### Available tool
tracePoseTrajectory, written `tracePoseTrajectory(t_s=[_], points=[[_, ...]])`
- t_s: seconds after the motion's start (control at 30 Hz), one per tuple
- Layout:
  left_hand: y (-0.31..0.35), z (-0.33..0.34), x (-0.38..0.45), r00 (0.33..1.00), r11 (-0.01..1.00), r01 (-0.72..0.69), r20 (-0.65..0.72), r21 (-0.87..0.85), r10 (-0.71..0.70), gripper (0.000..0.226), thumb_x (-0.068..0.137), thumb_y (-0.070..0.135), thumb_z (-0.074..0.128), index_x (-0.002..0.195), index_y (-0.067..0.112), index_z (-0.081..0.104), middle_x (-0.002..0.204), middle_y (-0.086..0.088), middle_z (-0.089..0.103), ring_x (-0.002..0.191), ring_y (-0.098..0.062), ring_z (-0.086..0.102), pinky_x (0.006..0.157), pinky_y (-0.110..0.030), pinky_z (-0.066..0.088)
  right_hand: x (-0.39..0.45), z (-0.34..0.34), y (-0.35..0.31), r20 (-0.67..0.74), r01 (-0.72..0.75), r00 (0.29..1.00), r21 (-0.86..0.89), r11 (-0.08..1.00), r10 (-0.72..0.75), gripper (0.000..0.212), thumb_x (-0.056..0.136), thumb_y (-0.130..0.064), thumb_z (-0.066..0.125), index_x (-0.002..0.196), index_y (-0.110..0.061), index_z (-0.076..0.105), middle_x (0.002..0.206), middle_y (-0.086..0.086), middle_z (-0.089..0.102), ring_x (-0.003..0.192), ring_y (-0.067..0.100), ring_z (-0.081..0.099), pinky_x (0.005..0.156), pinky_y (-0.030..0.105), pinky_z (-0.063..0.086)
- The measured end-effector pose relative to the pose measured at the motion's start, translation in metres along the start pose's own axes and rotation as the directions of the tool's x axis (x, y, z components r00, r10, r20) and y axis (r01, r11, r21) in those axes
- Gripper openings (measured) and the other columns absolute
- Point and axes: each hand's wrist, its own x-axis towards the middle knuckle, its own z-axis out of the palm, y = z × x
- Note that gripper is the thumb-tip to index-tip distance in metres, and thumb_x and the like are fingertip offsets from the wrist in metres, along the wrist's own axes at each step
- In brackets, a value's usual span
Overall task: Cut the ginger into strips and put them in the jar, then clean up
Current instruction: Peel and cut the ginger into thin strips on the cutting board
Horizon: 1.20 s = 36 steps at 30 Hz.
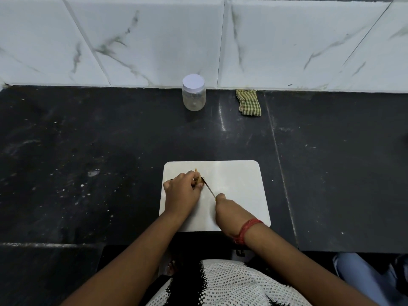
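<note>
Fingers of left hand [183,188] pinch ginger [198,176] — knife [209,189] gripped right.

**Where things sit**

Your cutting board [238,184] lies on the counter [88,151] right before you. Behind it, by the wall [154,40], stands the jar [194,92]; the cloth [248,103] lies to its right.

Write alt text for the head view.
A left hand holds ginger on a white cutting board while the right hand cuts it with a knife. A lidded jar and checked cloth sit behind.
</note>
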Motion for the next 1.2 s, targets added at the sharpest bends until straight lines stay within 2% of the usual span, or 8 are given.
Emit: tracePoseTrajectory(t_s=[0.17,0.4,0.5,0.6,0.77,0.9,1.03,1.2], points=[[0.002,-0.003,-0.001,1.000,1.000,-0.002,-0.002,-0.023,0.002,0.013,0.094,0.032,0.067,0.106,0.029,0.067,0.090,0.015,0.060,0.094,-0.013,0.061,0.087,-0.032,0.024,-0.006,0.002,0.011,-0.014,-0.008,1.000,0.000,1.000,0.008,0.036,0.087,0.008,0.034,0.123,0.002,0.036,0.101,0.021,0.063,0.073,0.029,0.052,0.064,0.034,0.037],[0.002,-0.004,-0.003,1.000,1.000,-0.010,-0.013,-0.023,0.009,0.007,0.093,0.026,0.068,0.099,0.028,0.066,0.078,0.026,0.050,0.082,-0.007,0.053,0.088,-0.032,0.024,-0.017,0.006,0.055,-0.088,-0.136,0.987,0.021,0.990,0.138,0.029,0.091,0.001,0.035,0.120,-0.003,0.036,0.097,0.016,0.061,0.091,0.032,0.063,0.067,0.031,0.037],[0.000,-0.003,-0.002,1.000,0.999,-0.003,0.001,-0.033,0.003,0.009,0.093,0.029,0.068,0.102,0.030,0.065,0.083,0.021,0.055,0.087,-0.010,0.059,0.090,-0.033,0.025,-0.020,0.008,0.065,-0.167,-0.148,0.973,0.071,0.987,0.158,0.018,0.091,0.003,0.033,0.105,-0.008,0.035,0.077,0.004,0.050,0.073,0.028,0.059,0.059,0.030,0.034],[-0.002,-0.002,-0.003,1.000,0.997,-0.004,-0.004,-0.071,0.004,0.009,0.093,0.030,0.070,0.097,0.033,0.062,0.083,0.022,0.057,0.086,-0.008,0.059,0.091,-0.032,0.025,-0.023,0.009,0.066,-0.192,-0.149,0.966,0.136,0.979,0.174,0.014,0.091,0.003,0.032,0.098,-0.010,0.034,0.065,-0.002,0.039,0.054,0.012,0.039,0.045,0.023,0.021],[-0.005,0.000,-0.002,1.000,0.994,-0.006,-0.005,-0.105,0.005,0.016,0.091,0.035,0.070,0.084,0.033,0.056,0.089,0.020,0.067,0.086,-0.003,0.059,0.093,-0.034,0.028,-0.022,0.003,0.057,-0.189,-0.122,0.966,0.280,0.952,0.179,0.007,0.096,-0.003,0.030,0.095,-0.008,0.035,0.069,-0.001,0.042,0.056,0.011,0.035,0.046,0.024,0.025],[-0.008,0.002,-0.002,1.000,0.996,-0.008,-0.007,-0.092,0.007,0.006,0.096,0.035,0.065,0.099,0.031,0.061,0.100,0.017,0.065,0.097,-0.010,0.061,0.101,-0.039,0.031,-0.021,0.003,0.048,-0.149,-0.057,0.983,0.315,0.947,0.109,0.008,0.099,-0.009,0.032,0.091,-0.010,0.034,0.071,0.001,0.046,0.058,0.013,0.039,0.050,0.027,0.029],[-0.007,0.000,-0.004,1.000,0.995,-0.014,-0.009,-0.095,0.013,0.014,0.098,0.026,0.065,0.111,0.028,0.062,0.100,0.027,0.043,0.106,-0.009,0.055,0.101,-0.030,0.021,-0.017,0.008,0.033,-0.111,-0.010,0.993,0.289,0.957,0.044,0.008,0.100,-0.013,0.031,0.094,-0.010,0.036,0.082,0.009,0.055,0.069,0.021,0.050,0.061,0.032,0.037],[-0.011,0.000,-0.004,0.997,0.994,-0.066,-0.031,-0.087,0.063,0.016,0.093,0.027,0.070,0.100,0.031,0.055,0.118,0.014,0.041,0.110,-0.003,0.046,0.097,-0.036,0.027,-0.007,0.006,0.045,-0.089,-0.166,0.972,0.400,0.901,0.218,0.007,0.102,-0.018,0.033,0.099,-0.013,0.035,0.086,0.008,0.051,0.074,0.022,0.048,0.067,0.030,0.039]])
